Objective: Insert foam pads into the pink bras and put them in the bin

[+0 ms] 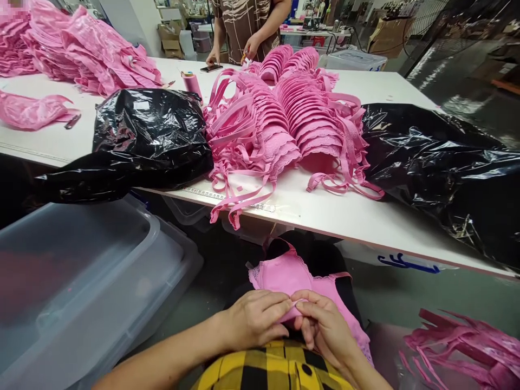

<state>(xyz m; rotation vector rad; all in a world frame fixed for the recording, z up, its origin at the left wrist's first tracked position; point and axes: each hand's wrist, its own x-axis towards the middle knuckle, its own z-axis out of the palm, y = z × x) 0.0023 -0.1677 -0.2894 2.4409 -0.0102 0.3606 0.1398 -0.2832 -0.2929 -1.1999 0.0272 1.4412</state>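
Observation:
A pink lace-edged bra (284,274) lies across my lap, below the table's front edge. My left hand (260,317) pinches its near edge, fingers curled over the fabric. Close beside it, my right hand (323,322) grips the same edge between thumb and forefinger. Both sets of fingertips nearly meet on a short folded piece of pink fabric. The lower right part of the bra hangs past my right hand. What lies under my fingers is hidden.
On the white table (325,211) stands a long row of nested pink bras (280,114) between black plastic bags (150,135). Translucent bins (162,260) stand at left. More pink pieces (467,346) lie lower right. Across the table a person (247,32) stands near a phone (211,68).

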